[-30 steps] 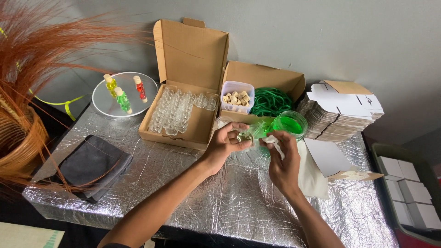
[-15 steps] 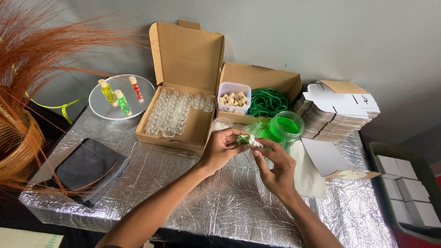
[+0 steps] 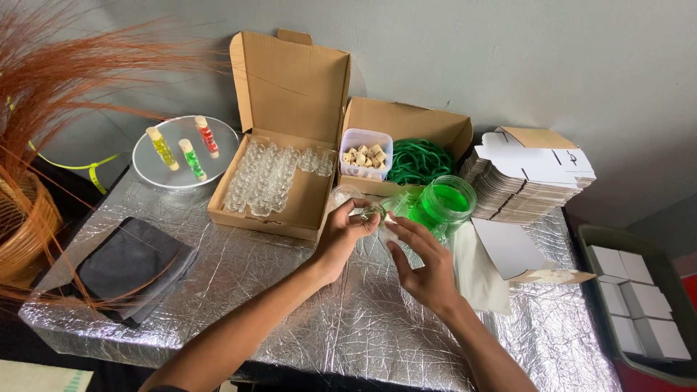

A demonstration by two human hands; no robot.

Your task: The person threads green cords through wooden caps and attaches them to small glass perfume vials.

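Near the table's (image 3: 348,319) back edge my left hand (image 3: 341,236) pinches a small clear glass vial (image 3: 372,213) by its body, right hand (image 3: 425,265) open-fingered beside it; I judge it light, slick, breakable, best held mid-body.

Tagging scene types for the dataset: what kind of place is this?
Probably a small craft or packing bench, not a factory line. A foil-covered table holds a cardboard box of empty glass vials, a tub of corks and a stack of flat white cartons; three filled vials lie on a round plate.
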